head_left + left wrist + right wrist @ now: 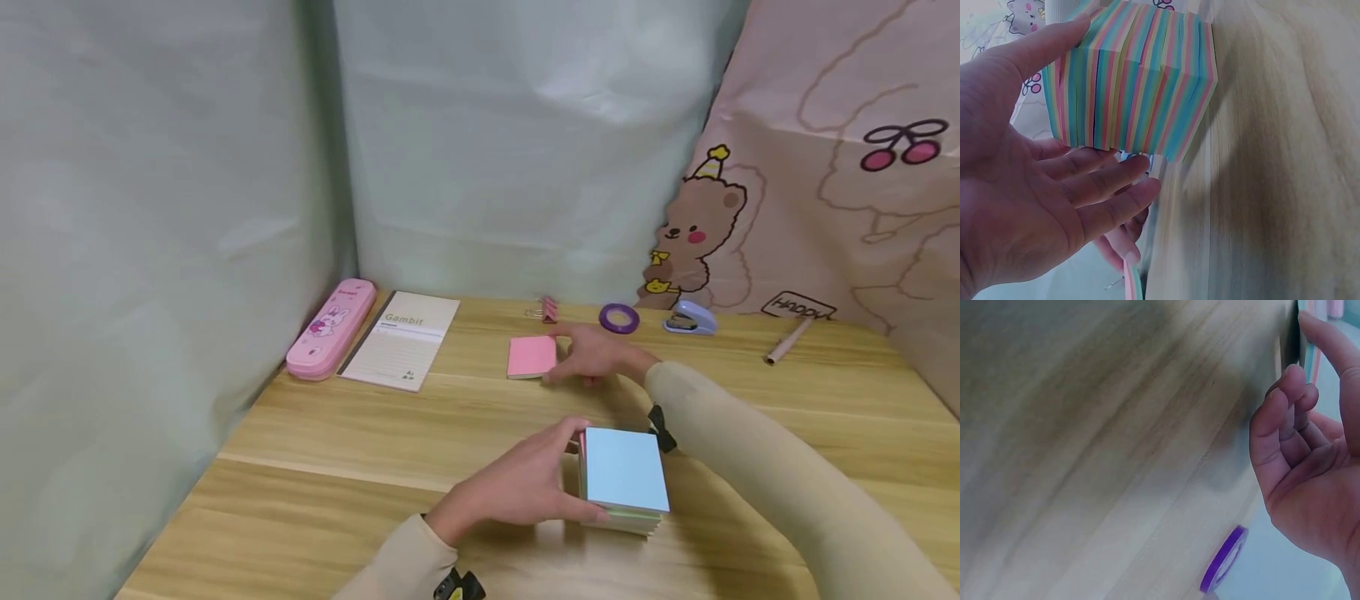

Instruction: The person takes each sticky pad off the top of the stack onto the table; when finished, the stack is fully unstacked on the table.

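A thick block of sticky notes (626, 471) with a light blue top stands near the front of the table. My left hand (525, 479) grips its left side, thumb at the near edge and index finger at the far edge. The left wrist view shows the block's striped, many-coloured sides (1135, 100); the other fingers extend below it. Farther back, my right hand (596, 354) holds a thin pink sticky-note pad (531, 357) by its right side, between thumb and forefinger. Its remaining fingers curl inward in the right wrist view, where only the pad's edge shows.
On the back left lie a pink pencil case (330, 329) and a notebook (401, 342). Along the back are pink binder clips (550, 310), a purple tape roll (604, 322), a lilac stapler (692, 319) and a pen (787, 342). Curtained walls border the table.
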`<action>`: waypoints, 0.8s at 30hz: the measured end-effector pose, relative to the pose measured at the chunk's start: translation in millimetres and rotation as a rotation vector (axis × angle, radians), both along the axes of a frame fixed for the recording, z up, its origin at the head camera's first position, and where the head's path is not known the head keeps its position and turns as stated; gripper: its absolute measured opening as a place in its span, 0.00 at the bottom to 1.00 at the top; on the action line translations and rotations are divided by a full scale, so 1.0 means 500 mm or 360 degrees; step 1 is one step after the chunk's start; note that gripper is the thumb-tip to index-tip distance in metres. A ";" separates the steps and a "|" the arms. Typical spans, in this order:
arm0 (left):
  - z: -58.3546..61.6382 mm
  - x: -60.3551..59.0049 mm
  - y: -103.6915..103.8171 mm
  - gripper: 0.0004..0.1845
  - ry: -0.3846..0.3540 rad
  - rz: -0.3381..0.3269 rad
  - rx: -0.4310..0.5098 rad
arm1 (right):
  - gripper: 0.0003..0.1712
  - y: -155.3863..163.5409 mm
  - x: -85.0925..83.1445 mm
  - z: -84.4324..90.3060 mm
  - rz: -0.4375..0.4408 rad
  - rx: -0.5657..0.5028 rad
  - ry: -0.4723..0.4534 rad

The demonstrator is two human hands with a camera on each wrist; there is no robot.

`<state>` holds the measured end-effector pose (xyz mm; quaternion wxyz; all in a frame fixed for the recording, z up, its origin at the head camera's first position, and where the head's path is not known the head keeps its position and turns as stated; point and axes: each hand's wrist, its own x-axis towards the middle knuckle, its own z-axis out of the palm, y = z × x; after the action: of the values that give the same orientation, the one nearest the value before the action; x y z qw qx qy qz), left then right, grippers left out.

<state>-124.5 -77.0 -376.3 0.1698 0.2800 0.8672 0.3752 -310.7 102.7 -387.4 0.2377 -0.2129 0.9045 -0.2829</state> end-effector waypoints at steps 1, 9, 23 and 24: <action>-0.001 0.000 0.001 0.53 -0.0001 -0.0002 0.0000 | 0.60 -0.001 -0.001 0.000 0.0007 0.0009 0.0005; -0.002 -0.001 0.014 0.49 0.0026 -0.0056 0.0031 | 0.62 -0.001 -0.006 -0.004 0.0008 0.0020 -0.0025; -0.004 0.001 0.006 0.52 0.0000 0.0007 0.0011 | 0.58 0.020 0.002 0.029 0.0025 -0.0042 0.0268; -0.003 0.000 0.003 0.53 -0.0006 0.0015 0.0004 | 0.57 0.027 0.005 0.034 0.0011 -0.0085 0.0270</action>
<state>-124.4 -75.3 -378.0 0.1693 0.2755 0.8676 0.3777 -308.5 116.4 -370.4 0.1555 -0.2453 0.9129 -0.2870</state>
